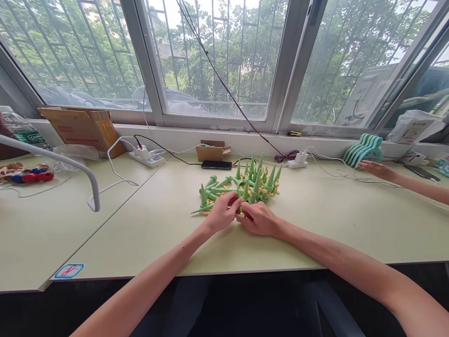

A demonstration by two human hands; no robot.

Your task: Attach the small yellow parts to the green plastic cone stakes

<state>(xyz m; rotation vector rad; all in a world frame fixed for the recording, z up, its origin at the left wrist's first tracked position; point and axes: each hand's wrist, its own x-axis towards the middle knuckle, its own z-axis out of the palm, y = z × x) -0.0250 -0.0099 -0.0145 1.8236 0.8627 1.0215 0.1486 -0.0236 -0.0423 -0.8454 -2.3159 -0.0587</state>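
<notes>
Close together at the near edge of a pile of green plant watering spikes, my left hand [223, 209] and my right hand [258, 219] both close their fingers on one green watering spike [240, 209]. Its yellow valve [242, 215] shows between the two hands; the fingers cover most of the rest. Behind my right hand, several upright spikes [258, 180] stand point up with yellow valves at their bases. To the left, loose spikes [213, 191] lie on their sides in a heap, near my left hand.
Behind the pile lie a black phone [216, 164] and a small cardboard box [212, 150]. Power strips [147, 158] and cables run along the windowsill. At right, another person's hand [377, 169] is by teal hangers [365, 149]. A white curved stand [93, 187] rises at left.
</notes>
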